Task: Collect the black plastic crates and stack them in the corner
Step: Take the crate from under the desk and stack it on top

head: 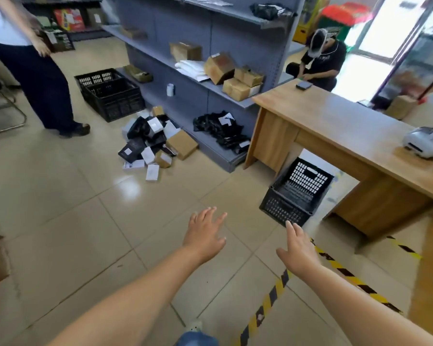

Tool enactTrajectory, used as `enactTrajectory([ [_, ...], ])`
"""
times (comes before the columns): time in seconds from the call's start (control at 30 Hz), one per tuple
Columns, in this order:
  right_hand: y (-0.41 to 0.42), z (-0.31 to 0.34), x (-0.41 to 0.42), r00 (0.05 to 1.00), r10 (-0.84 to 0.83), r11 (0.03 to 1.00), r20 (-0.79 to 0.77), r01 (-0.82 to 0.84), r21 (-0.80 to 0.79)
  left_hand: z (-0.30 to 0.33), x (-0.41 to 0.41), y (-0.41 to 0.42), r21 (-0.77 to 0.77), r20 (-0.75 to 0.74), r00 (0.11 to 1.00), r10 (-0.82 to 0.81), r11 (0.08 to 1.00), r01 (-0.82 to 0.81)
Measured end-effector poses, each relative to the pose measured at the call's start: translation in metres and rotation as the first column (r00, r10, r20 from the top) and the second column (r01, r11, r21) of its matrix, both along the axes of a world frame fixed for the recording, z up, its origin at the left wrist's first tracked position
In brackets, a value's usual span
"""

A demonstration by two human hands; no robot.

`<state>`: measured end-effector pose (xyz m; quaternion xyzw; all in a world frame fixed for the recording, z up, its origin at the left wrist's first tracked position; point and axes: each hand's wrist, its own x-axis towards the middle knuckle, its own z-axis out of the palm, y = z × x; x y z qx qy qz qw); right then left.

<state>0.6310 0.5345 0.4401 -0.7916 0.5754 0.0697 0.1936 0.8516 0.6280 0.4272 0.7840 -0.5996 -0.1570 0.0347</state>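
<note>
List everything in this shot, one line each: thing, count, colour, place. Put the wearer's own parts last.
crate by the desk: 1, black, on the floor at the desk's front corner
crates by the shelving: 2, black, on the floor, left of the shelving
parcel pile: 1, black, white and brown, on the floor
shelving: 1, grey, holding boxes and bags
desk: 1, wooden, right
printer: 1, grey-white, on the desk
hazard tape: yellow-black, on the floor
other people: 2, one standing at left, one crouched behind the desk
left hand: open, empty
right hand: open, reaching towards the near crate

Bright daylight floods from the doorway (383, 28) at upper right, overexposed; floor tiles (125, 186) show glare; wide-angle edges bend and blur.
</note>
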Motion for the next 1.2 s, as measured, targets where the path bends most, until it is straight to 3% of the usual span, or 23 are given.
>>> enactTrajectory([
  [0.23,-0.046,-0.02,0.024,0.983,-0.182,0.981,-0.009,0.183,0.06,-0.026,0.044,-0.082,0.088,0.027,0.976,-0.215,0.973,0.212],
  [0.5,-0.108,-0.044,-0.002,0.957,-0.284,0.949,-0.05,0.288,0.126,-0.045,0.022,-0.181,0.146,-0.049,0.936,-0.35,0.924,0.353],
  [0.7,-0.191,-0.074,-0.026,0.943,-0.324,0.928,-0.071,0.332,0.171,-0.067,-0.003,-0.265,0.207,-0.075,0.927,-0.367,0.904,0.375],
  [1.0,-0.364,-0.112,-0.062,0.961,-0.25,0.917,-0.121,0.275,0.29,-0.108,-0.038,-0.431,0.334,-0.107,0.959,-0.263,0.899,0.284],
  [1.2,-0.467,-0.156,-0.079,0.975,-0.168,0.927,-0.144,0.206,0.313,-0.154,-0.06,-0.55,0.33,-0.132,0.95,-0.283,0.891,0.311],
])
